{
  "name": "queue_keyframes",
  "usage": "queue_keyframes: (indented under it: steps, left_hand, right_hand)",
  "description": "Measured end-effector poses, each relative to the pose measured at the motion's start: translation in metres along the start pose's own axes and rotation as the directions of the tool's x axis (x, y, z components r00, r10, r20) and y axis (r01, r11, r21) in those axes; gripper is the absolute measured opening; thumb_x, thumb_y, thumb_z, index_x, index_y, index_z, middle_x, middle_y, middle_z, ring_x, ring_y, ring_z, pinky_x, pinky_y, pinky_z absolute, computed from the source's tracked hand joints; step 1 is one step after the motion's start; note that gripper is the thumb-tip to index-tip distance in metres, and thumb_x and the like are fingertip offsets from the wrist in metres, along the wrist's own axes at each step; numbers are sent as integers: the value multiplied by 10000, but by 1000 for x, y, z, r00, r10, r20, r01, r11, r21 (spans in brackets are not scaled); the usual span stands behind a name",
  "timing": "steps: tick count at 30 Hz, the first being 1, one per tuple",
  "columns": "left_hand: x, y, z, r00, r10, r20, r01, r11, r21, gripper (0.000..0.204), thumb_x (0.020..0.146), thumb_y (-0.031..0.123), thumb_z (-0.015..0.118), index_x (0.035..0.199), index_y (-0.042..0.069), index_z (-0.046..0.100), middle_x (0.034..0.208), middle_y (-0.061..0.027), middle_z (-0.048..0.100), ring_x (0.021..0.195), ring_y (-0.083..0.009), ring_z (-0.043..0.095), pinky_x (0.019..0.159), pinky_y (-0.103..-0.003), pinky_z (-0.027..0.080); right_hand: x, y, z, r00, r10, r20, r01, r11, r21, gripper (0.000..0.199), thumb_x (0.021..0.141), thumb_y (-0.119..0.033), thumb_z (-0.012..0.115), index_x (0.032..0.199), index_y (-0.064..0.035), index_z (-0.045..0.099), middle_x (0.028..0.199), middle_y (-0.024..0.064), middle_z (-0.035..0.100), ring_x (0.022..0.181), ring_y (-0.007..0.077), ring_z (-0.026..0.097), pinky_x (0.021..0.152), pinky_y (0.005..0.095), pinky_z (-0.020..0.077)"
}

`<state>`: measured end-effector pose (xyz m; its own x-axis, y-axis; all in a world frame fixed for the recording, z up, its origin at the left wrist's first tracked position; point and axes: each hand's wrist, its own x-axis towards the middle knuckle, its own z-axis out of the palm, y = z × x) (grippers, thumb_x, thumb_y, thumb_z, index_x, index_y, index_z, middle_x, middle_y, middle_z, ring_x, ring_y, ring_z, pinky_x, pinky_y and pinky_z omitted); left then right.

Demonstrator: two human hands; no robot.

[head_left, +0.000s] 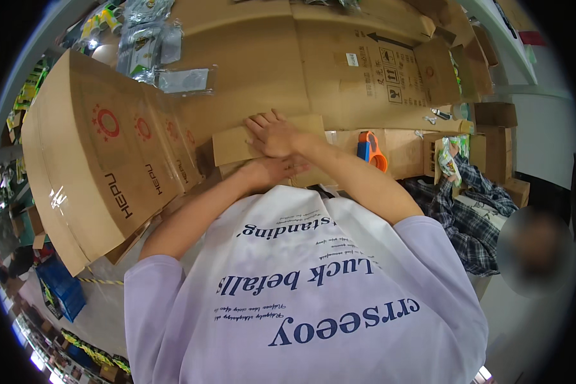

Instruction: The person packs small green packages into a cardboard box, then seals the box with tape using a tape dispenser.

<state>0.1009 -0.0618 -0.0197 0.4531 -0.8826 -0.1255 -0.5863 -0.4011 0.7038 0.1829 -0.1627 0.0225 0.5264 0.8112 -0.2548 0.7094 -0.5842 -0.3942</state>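
A small brown cardboard box (227, 146) lies right in front of my body on the cardboard-covered table. My right hand (274, 136) rests on its top, palm down with the fingers spread. Nearer my chest, my left hand (270, 171) is against the box's near side, fingers stretched toward the right beneath my right wrist. Neither hand grasps anything that shows. To the right of my hands sits an orange and blue tape dispenser (374, 153). The underside of the box and part of its near side are hidden.
Several large cartons (86, 153) stand in a row on the left. Clear plastic packets (185, 80) lie at the back left. A large flattened carton (339, 70) covers the table's far part. On the right, a co-worker in a plaid shirt (470, 224) holds a green packet (448, 165) beside boxes.
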Motion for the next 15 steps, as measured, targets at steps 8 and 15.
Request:
queue_keyframes:
  steps: [8, 15]
  left_hand:
    - [-14, 7, 11, 913, 341, -223, -121, 749, 651, 259, 869, 219, 502, 1042, 42, 579, 1143, -104, 602, 1110, -272, 552, 946, -404, 452]
    - [-35, 11, 23, 745, 303, -594, 355, 574, 738, 366, 847, 365, 606, 1039, 58, 557, 1208, -155, 552, 1183, -268, 499, 966, -581, 377]
  right_hand:
    - [-13, 6, 18, 908, -120, -402, 80, 990, -115, 513, 938, -348, 495, 1310, 3, 471, 1227, 145, 552, 1152, 309, 492, 1041, 451, 337]
    - [-21, -6, 19, 837, 106, -537, -223, 962, -157, 574, 902, -427, 533, 1258, 23, 524, 1180, 178, 568, 1144, 318, 492, 1021, 466, 328]
